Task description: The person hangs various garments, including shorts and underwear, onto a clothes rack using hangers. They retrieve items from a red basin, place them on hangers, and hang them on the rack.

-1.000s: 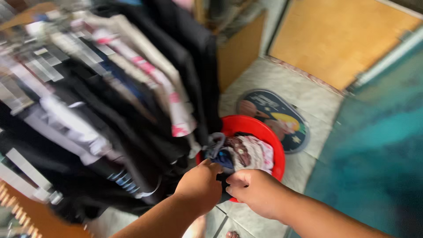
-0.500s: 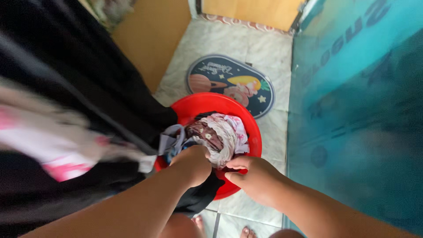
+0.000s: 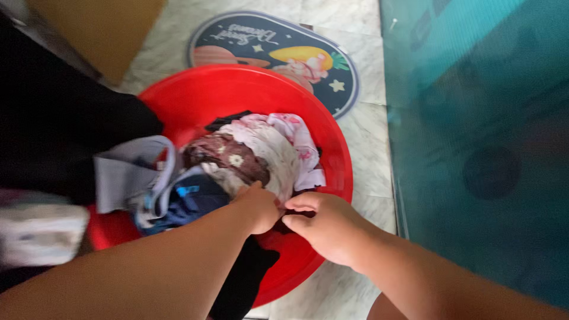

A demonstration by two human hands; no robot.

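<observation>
Laundry [image 3: 249,160] is heaped in a red basin [image 3: 323,139] on the tiled floor: brown flowered cloth, white and pink pieces, blue and grey ones, something black. The near edge of the heap is pinched by the left hand [image 3: 258,207] and right hand [image 3: 323,228], fingers closed. Beyond the basin an oval mat [image 3: 272,44] is seen.

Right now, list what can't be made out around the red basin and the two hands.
Head view, the only one:
- Fingers of the left hand: buried in the laundry pile.
- Red basin: near rim hidden by both arms and a black garment.
- Right hand: what it pinches is hidden by its fingers.
- Blurred hanging clothes: cut off at the left edge.
</observation>
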